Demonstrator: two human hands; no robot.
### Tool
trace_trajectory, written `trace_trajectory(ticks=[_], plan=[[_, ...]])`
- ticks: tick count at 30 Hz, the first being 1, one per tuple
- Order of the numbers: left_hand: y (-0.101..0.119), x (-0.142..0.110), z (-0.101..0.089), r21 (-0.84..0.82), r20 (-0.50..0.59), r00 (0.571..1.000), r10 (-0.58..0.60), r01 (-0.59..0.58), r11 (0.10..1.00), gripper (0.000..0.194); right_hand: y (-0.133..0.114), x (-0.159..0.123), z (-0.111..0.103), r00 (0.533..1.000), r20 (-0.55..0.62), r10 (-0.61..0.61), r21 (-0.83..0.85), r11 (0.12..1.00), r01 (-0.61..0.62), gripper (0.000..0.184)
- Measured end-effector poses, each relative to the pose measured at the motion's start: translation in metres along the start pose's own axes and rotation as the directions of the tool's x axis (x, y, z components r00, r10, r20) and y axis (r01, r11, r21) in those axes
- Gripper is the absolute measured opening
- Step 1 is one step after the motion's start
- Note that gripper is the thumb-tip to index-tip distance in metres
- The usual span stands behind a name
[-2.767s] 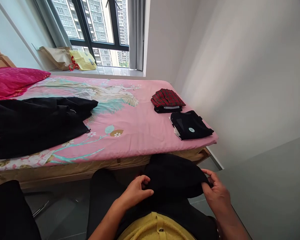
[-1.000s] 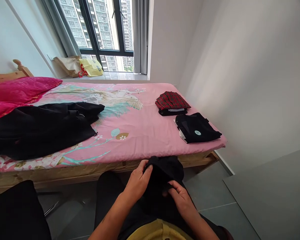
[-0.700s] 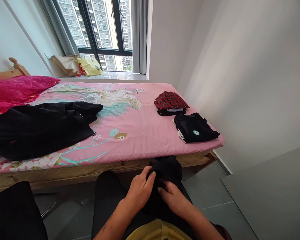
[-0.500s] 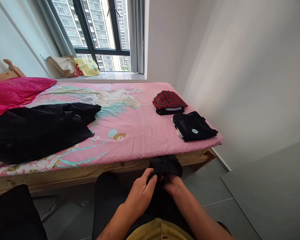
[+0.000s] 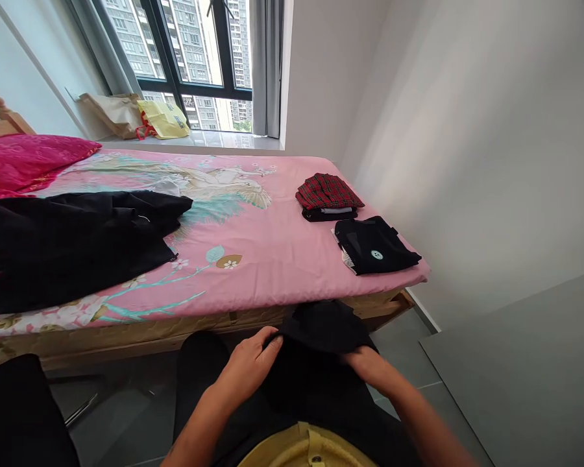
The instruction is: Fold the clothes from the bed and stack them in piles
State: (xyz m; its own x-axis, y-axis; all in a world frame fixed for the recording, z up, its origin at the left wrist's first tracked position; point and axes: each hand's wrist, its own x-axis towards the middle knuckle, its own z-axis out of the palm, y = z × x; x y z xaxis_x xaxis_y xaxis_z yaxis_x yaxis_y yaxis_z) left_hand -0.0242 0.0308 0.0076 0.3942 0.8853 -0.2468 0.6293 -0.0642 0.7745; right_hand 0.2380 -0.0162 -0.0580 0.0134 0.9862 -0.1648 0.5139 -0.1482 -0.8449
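Note:
A black cloth garment (image 5: 328,327) spans between my two hands above my lap, at the bed's near edge. My left hand (image 5: 253,359) pinches its left edge, the thumb lying on top. On the right, my right hand (image 5: 367,366) grips the other side; the fabric covers its fingers. What kind of garment it is I cannot tell. Beyond it on the bed lie a folded black garment (image 5: 384,250) with a round pale badge, on striped cloth, and a red plaid garment (image 5: 328,192) on top of darker folded cloth.
A large black garment (image 5: 78,243) lies spread over the left of the pink bed sheet (image 5: 272,259). Bright pink pillows (image 5: 34,159) sit behind it. A yellow bag (image 5: 163,119) and a brown paper bag (image 5: 114,113) stand on the windowsill. A black chair (image 5: 24,415) is at lower left.
My hands have moved apart, the left to the left and the right to the right. The black garment between them is spread wider. The view has tilted slightly.

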Motion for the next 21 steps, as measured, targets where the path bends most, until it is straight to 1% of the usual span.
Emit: trace_trajectory(ticks=[2, 3, 4, 6, 8, 10, 11, 12, 13, 14, 15, 18, 19, 21], plan=[[-0.005, 0.002, 0.001, 0.042, 0.011, 1.000, -0.008, 0.007, 0.999, 0.037, -0.006, -0.015, -0.003, 0.995, 0.103, -0.005, -0.043, 0.999, 0.009, 0.024], [-0.008, 0.003, 0.002, 0.063, 0.017, 1.000, -0.011, 0.010, 0.998, 0.039, -0.007, -0.022, -0.003, 0.993, 0.120, 0.008, -0.047, 0.999, -0.003, 0.027], [-0.009, 0.003, 0.003, 0.083, 0.023, 1.000, -0.015, 0.013, 0.996, 0.040, -0.005, -0.027, -0.003, 0.994, 0.102, 0.040, -0.043, 0.998, -0.036, 0.030], [-0.011, 0.004, 0.004, 0.119, 0.038, 0.999, -0.022, 0.018, 0.993, 0.042, 0.007, -0.035, 0.000, 0.991, 0.006, 0.132, -0.052, 0.990, -0.131, 0.038], [-0.011, 0.004, 0.004, 0.147, 0.061, 0.998, -0.026, 0.017, 0.989, 0.043, 0.027, -0.040, 0.006, 0.968, -0.135, 0.212, -0.121, 0.966, -0.229, 0.044], [-0.009, 0.004, 0.005, 0.171, 0.087, 0.996, -0.023, 0.008, 0.985, 0.043, 0.048, -0.041, 0.014, 0.928, -0.297, 0.227, -0.163, 0.945, -0.284, 0.049], [-0.009, 0.005, 0.005, 0.182, 0.096, 0.995, -0.021, 0.003, 0.983, 0.044, 0.057, -0.041, 0.018, 0.901, -0.363, 0.240, -0.139, 0.942, -0.307, 0.053], [-0.010, 0.006, 0.006, 0.196, 0.102, 0.995, -0.020, 0.000, 0.981, 0.044, 0.064, -0.040, 0.021, 0.873, -0.409, 0.267, -0.093, 0.939, -0.331, 0.056], [-0.011, 0.008, 0.007, 0.219, 0.105, 0.994, -0.024, 0.001, 0.976, 0.045, 0.070, -0.038, 0.024, 0.854, -0.425, 0.300, -0.040, 0.936, -0.349, 0.058], [-0.015, 0.009, 0.008, 0.255, 0.102, 0.994, -0.036, 0.008, 0.967, 0.045, 0.073, -0.036, 0.025, 0.847, -0.414, 0.333, 0.009, 0.932, -0.362, 0.056], [-0.019, 0.011, 0.010, 0.308, 0.098, 0.994, -0.056, 0.023, 0.951, 0.045, 0.076, -0.033, 0.027, 0.852, -0.385, 0.354, 0.048, 0.930, -0.365, 0.053], [-0.039, 0.018, 0.017, 0.482, 0.063, 0.988, -0.139, 0.091, 0.871, 0.042, 0.075, -0.026, 0.026, 0.887, -0.313, 0.338, 0.138, 0.941, -0.310, 0.042], [-0.046, 0.020, 0.020, 0.521, 0.045, 0.986, -0.159, 0.113, 0.846, 0.043, 0.073, -0.024, 0.026, 0.892, -0.313, 0.326, 0.176, 0.943, -0.283, 0.040], [-0.058, 0.024, 0.026, 0.557, 0.029, 0.986, -0.166, 0.122, 0.821, 0.054, 0.069, -0.022, 0.026, 0.890, -0.329, 0.315, 0.250, 0.938, -0.240, 0.039]])
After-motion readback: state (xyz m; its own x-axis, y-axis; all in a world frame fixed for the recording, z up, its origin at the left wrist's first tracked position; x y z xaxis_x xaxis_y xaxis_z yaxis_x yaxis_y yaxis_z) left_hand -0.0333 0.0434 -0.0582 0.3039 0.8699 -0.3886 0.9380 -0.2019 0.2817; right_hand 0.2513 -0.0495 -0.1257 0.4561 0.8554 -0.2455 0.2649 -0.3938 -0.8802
